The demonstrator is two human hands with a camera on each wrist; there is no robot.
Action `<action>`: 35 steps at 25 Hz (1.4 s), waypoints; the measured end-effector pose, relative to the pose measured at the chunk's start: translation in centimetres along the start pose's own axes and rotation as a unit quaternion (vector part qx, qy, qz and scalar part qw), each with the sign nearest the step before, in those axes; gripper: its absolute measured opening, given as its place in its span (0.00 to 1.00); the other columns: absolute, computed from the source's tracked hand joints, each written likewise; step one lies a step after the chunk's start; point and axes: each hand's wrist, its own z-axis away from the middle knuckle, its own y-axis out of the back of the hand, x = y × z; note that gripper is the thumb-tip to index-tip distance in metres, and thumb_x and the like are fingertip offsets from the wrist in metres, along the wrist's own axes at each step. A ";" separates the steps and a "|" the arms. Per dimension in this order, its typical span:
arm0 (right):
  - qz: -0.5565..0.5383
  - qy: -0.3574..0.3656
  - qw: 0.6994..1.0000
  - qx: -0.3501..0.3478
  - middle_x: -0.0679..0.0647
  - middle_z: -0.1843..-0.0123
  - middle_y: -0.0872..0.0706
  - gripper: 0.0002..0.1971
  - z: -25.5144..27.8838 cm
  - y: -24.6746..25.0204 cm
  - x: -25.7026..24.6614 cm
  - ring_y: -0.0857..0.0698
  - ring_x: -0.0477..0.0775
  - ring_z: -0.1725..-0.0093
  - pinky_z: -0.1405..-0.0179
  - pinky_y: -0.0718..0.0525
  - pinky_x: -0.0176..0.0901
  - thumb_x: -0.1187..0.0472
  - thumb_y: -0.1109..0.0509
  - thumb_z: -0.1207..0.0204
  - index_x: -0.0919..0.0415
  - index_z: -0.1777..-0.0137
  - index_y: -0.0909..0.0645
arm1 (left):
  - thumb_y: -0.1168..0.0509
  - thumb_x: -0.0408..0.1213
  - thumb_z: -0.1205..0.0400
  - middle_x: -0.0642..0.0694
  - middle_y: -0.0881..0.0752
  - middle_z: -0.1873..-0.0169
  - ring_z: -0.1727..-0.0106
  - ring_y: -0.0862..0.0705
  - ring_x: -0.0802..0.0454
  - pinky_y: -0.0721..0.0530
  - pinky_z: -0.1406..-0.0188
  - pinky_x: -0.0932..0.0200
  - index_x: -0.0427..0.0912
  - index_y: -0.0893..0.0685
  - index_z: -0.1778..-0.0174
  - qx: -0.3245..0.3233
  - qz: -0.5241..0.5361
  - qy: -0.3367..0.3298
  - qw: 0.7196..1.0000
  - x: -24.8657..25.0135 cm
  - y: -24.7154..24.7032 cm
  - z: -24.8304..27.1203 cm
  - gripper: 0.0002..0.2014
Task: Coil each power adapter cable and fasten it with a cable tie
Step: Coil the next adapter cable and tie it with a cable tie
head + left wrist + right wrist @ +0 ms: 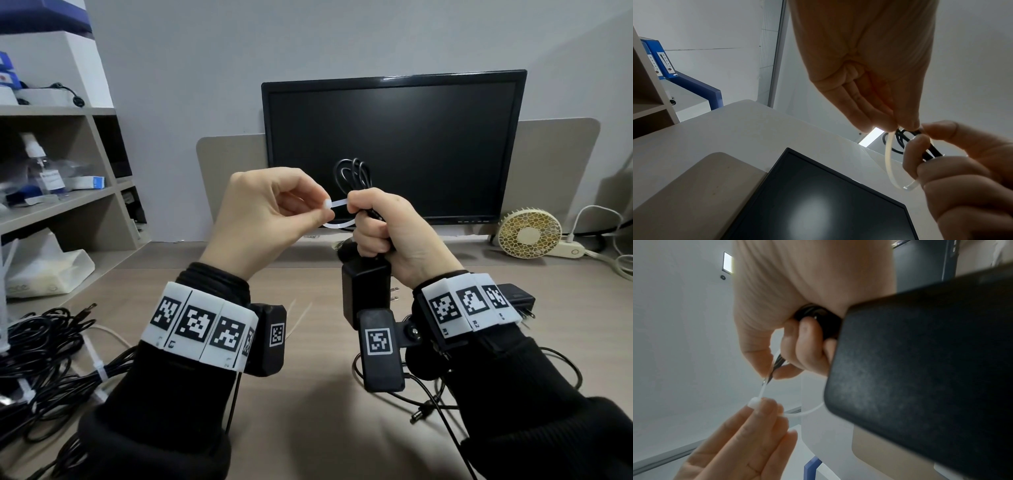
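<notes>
Above the tabletop (308, 428), in the head view, the right hand (390, 233) grips a coiled cable (354, 173) with its adapter (366, 291) hanging below, while the left hand (263, 212) pinches the head of a white cable tie (337, 205) looped round the coil. Tied bundles (51, 370) lie at left, loose cable (431, 404) at right.

From the left wrist, the tie (890, 164) is an open loop, seemingly not yet cinched.

From the right wrist, the tie head (754, 401) sits at the left fingertips (766, 404); threading and tightening probably remain.
</notes>
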 end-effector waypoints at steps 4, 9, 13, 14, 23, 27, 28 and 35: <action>0.008 0.009 1.000 -0.003 0.43 0.84 0.40 0.12 -0.1 0.1 -0.1 0.43 0.43 0.85 0.80 0.46 0.37 0.62 0.37 0.20 0.59 0.66 0.27 | 0.21 0.32 0.31 0.49 0.11 0.68 0.67 0.11 0.57 0.13 0.64 0.64 0.43 0.12 0.65 0.008 0.000 0.001 1.000 -0.1 -0.1 0.0 0.06; -0.019 0.008 1.000 -0.016 0.43 0.84 0.41 0.09 0.0 0.4 -0.1 0.44 0.44 0.84 0.77 0.46 0.40 0.59 0.33 0.27 0.57 0.67 0.27 | 0.20 0.31 0.31 0.50 0.11 0.68 0.68 0.11 0.58 0.13 0.64 0.64 0.43 0.12 0.67 0.010 0.001 0.010 1.000 0.0 -0.1 0.0 0.07; -0.025 0.009 1.000 -0.008 0.44 0.84 0.42 0.07 -0.1 0.9 -0.5 0.45 0.44 0.84 0.78 0.45 0.39 0.58 0.33 0.30 0.57 0.67 0.28 | 0.20 0.31 0.31 0.51 0.10 0.67 0.67 0.11 0.58 0.13 0.64 0.66 0.43 0.12 0.67 0.022 0.004 0.016 1.000 0.0 0.0 0.0 0.07; -0.018 0.011 1.000 -0.009 0.43 0.84 0.42 0.08 -0.1 0.9 -0.5 0.45 0.44 0.84 0.78 0.45 0.39 0.59 0.34 0.27 0.57 0.66 0.27 | 0.20 0.31 0.31 0.51 0.10 0.67 0.67 0.11 0.58 0.13 0.64 0.66 0.43 0.12 0.67 0.022 0.004 0.016 1.000 0.0 -0.1 0.0 0.07; 0.007 0.015 1.000 -0.017 0.43 0.84 0.39 0.11 -0.2 0.6 0.0 0.42 0.43 0.85 0.80 0.45 0.37 0.62 0.36 0.20 0.59 0.65 0.26 | 0.20 0.31 0.32 0.51 0.11 0.69 0.69 0.12 0.59 0.15 0.66 0.67 0.45 0.12 0.67 0.007 -0.006 0.017 1.000 0.0 -0.3 0.0 0.08; 0.000 0.012 1.000 -0.015 0.43 0.84 0.40 0.11 -0.2 0.6 0.1 0.43 0.43 0.85 0.80 0.45 0.37 0.61 0.35 0.21 0.58 0.65 0.26 | 0.20 0.31 0.32 0.50 0.11 0.70 0.69 0.11 0.59 0.14 0.66 0.66 0.43 0.12 0.67 0.010 -0.004 0.025 1.000 0.0 -0.3 0.1 0.07; -0.006 0.013 1.000 -0.014 0.43 0.84 0.40 0.10 -0.2 0.7 0.0 0.43 0.43 0.84 0.79 0.45 0.38 0.60 0.34 0.22 0.58 0.65 0.26 | 0.20 0.30 0.32 0.50 0.11 0.69 0.69 0.11 0.59 0.14 0.66 0.67 0.42 0.12 0.67 0.011 -0.001 0.026 1.000 -0.1 -0.4 0.1 0.07; 0.015 0.023 1.000 -0.002 0.44 0.83 0.40 0.11 -0.1 0.9 -0.2 0.43 0.44 0.84 0.80 0.45 0.37 0.63 0.35 0.20 0.59 0.65 0.26 | 0.20 0.29 0.32 0.50 0.11 0.69 0.70 0.12 0.60 0.15 0.67 0.68 0.41 0.12 0.67 0.014 0.004 0.027 1.000 0.0 -0.5 0.1 0.07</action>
